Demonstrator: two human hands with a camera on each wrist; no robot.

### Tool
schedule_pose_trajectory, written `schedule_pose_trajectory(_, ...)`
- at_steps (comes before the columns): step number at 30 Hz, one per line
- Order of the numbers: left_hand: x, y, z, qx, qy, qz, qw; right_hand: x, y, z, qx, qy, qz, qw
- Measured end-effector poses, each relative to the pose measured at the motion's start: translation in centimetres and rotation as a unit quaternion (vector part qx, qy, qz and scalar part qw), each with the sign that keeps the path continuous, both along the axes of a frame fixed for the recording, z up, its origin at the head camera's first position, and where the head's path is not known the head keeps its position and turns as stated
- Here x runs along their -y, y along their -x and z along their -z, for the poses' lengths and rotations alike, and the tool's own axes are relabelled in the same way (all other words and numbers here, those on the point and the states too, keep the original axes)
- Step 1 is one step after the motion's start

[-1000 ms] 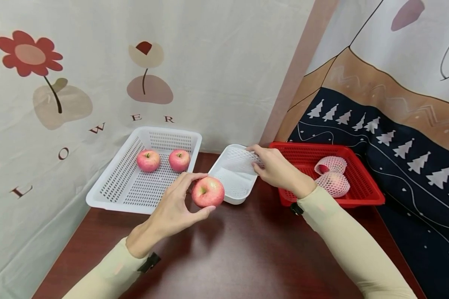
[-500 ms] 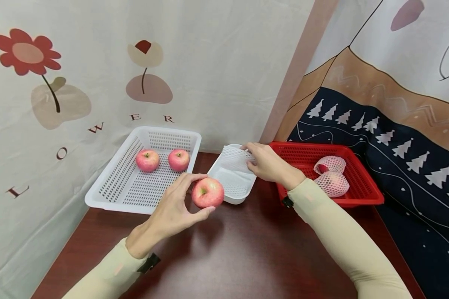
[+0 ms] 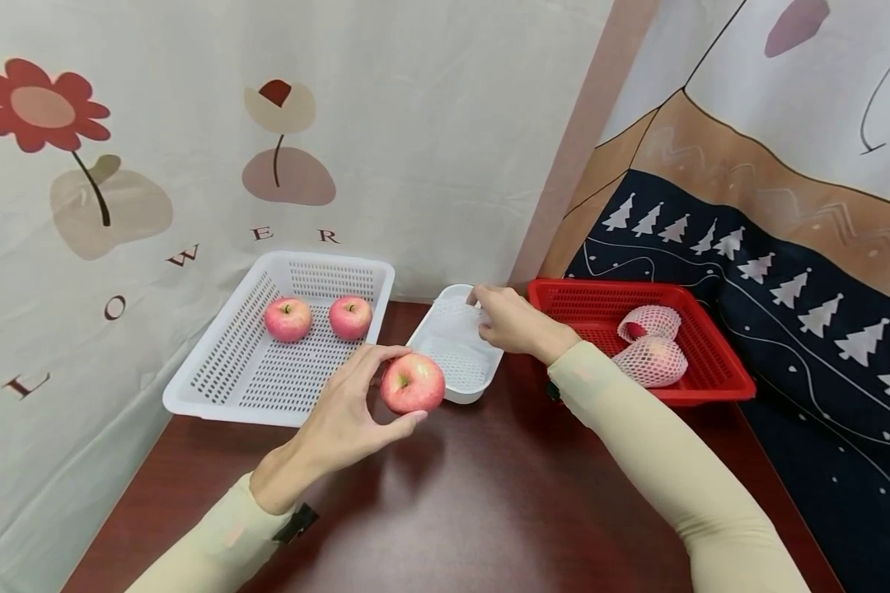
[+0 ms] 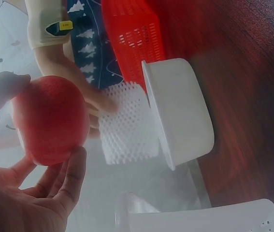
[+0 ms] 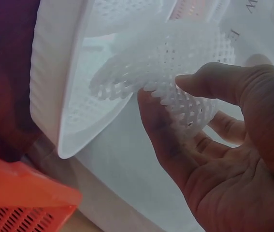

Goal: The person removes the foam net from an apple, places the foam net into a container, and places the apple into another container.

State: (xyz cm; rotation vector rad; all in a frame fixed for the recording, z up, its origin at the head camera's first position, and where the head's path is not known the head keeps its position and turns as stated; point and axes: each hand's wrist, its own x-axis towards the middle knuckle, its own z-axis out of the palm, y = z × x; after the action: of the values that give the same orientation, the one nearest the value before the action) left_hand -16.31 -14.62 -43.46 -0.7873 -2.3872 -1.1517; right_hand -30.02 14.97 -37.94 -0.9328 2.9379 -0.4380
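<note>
Between thumb and fingers, my left hand (image 3: 344,412) holds a red apple (image 3: 413,384) above the table, in front of the small white tray (image 3: 482,385). My right hand (image 3: 515,321) is over the tray's right side and pinches a white foam net sleeve (image 5: 185,63). In the right wrist view the thumb and forefinger grip the sleeve's edge, and its mouth gapes. The left wrist view shows the sleeve hanging above the tray's rim, apart from the apple. More white netting lies inside the tray.
A white basket (image 3: 193,399) with two bare apples (image 3: 288,319) stands at the left. At the right, a red basket (image 3: 719,383) holds two apples in net sleeves (image 3: 651,362). A printed curtain (image 3: 430,148) hangs behind the dark wooden table (image 3: 482,502).
My right hand has shifted slightly left with the sleeve and raised it from the tray. The left hand keeps the apple in nearly the same place. The head view has turned slightly.
</note>
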Motion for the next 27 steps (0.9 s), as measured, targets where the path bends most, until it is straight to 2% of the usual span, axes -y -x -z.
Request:
schedule_pose_trajectory(5,0.0,-0.1,0.0,0.006,0.000,0.000,1.0000,0.5,0.2,0.3,0.006,-0.010,0.003,1.000)
schedule_pose_trajectory(12,0.1,-0.3,0.0,0.008,0.002,-0.004,1.0000,0.8,0.6,0.9,0.012,-0.022,0.036,0.999)
schedule_pose_trajectory(22,-0.2,-0.4,0.2,0.008,-0.001,0.001,1.0000,0.8,0.8,1.6,0.004,0.003,0.071,0.997)
schedule_pose_trajectory(25,-0.3,-0.4,0.2,0.003,-0.003,0.007,1.0000,0.7,1.5,2.2,0.002,0.015,0.081,0.997)
schedule_pose_trajectory(27,-0.3,-0.4,0.2,0.003,-0.003,0.008,1.0000,0.2,3.1,4.0,-0.004,0.020,0.080,0.997)
